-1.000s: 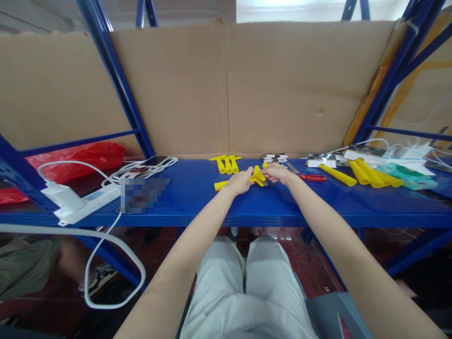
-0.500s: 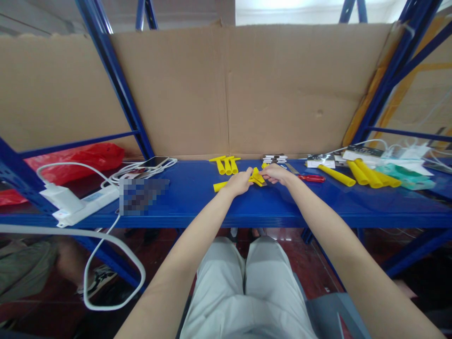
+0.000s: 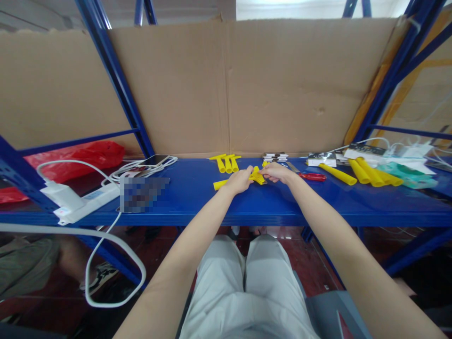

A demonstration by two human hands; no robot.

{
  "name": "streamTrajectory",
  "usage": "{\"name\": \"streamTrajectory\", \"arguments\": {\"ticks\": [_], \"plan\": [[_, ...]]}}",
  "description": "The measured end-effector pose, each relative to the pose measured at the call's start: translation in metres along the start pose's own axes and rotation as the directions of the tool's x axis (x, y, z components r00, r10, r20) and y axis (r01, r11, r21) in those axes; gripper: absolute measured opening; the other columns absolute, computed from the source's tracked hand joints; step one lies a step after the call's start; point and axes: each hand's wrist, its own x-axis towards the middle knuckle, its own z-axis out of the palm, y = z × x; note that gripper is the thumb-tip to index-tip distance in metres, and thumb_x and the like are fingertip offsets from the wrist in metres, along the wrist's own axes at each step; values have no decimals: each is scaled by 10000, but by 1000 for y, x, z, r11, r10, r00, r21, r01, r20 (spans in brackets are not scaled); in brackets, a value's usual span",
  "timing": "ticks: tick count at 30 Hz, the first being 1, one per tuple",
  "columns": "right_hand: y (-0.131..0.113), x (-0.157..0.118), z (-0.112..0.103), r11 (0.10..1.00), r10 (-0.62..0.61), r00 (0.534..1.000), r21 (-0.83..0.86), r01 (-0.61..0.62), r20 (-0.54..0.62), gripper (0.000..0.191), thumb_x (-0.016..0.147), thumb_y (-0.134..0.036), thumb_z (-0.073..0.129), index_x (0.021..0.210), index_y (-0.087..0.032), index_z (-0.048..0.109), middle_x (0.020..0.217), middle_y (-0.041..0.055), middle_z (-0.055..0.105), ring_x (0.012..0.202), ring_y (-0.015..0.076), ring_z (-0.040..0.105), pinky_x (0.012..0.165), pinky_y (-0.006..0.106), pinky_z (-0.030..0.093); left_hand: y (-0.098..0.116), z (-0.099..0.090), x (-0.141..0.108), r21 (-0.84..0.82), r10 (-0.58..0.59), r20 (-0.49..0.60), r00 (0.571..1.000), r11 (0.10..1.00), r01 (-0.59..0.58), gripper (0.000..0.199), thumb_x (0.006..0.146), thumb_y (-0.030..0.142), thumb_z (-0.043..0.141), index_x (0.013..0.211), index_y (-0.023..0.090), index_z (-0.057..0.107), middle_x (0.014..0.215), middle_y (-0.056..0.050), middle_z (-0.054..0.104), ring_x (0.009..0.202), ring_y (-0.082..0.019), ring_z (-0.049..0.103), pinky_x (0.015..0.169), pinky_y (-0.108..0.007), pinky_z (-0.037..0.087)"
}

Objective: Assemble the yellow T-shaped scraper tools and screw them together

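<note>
My left hand [image 3: 240, 180] is wrapped round a yellow T-shaped tool with a tubular handle [image 3: 221, 184], whose end sticks out to the left. The tool's wide yellow head [image 3: 258, 176] points right, between my hands. My right hand [image 3: 276, 172] is closed in a pinch at that head; what its fingertips hold is too small to make out. Just behind my hands stands a stack of small black-and-white packs [image 3: 276, 157]. A red-handled screwdriver [image 3: 312, 177] lies to the right of my right hand.
Three yellow T-shaped tools [image 3: 228, 164] lie at the back. Several yellow tubes [image 3: 370, 173], a small white box [image 3: 321, 159] and green plastic [image 3: 407, 174] are on the right. A white power strip [image 3: 90, 201] and cables sit left. Cardboard [image 3: 275, 89] closes the back of the blue shelf [image 3: 190, 202].
Both hands stay at the yellow tool with almost no visible movement. The view has shifted very slightly.
</note>
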Motion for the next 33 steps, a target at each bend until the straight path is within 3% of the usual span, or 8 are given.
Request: {"name": "streamTrajectory", "arguments": {"ticks": [11, 16, 27, 33], "plan": [[1, -1, -1, 993, -98, 993, -67, 93, -69, 403, 727, -415, 780, 630, -184, 465, 458, -82, 407, 400, 26, 313, 382, 165, 220, 0, 0, 0, -17, -2, -9, 1000, 1000, 1, 371, 913, 229, 555, 1266, 182, 450, 1185, -130, 675, 1130, -261, 635, 914, -346, 485], [4, 5, 0, 984, -135, 981, -133, 116, -141, 390, 682, -384, 817, 615, -183, 490, 426, -88, 382, 385, 33, 312, 367, 176, 228, 0, 1, 0, -33, 30, -29, 999, 999, -31, 356, 917, 211, 540, 1263, 184, 460, 1194, -130, 669, 1121, -266, 638, 899, -361, 497], [7, 8, 0, 995, -94, 975, -55, 85, -201, 386, 660, -361, 842, 771, -192, 513, 469, -106, 393, 400, 40, 323, 362, 166, 233, -2, -1, -1, -51, 120, -107, 987, 991, -126, 348, 903, 153, 532, 1246, 208, 561, 1219, -87, 656, 1152, -228, 605, 959, -343, 474], [7, 10, 0, 996, -75, 959, 26, 85, -274, 254, 783, -319, 743, 834, -185, 534, 525, -92, 414, 427, 47, 360, 383, 167, 249, -1, -1, 0, 11, 127, -123, 984, 992, -127, 247, 915, 181, 513, 1138, 199, 618, 1120, -87, 664, 1073, -227, 616, 905, -343, 492]]}}
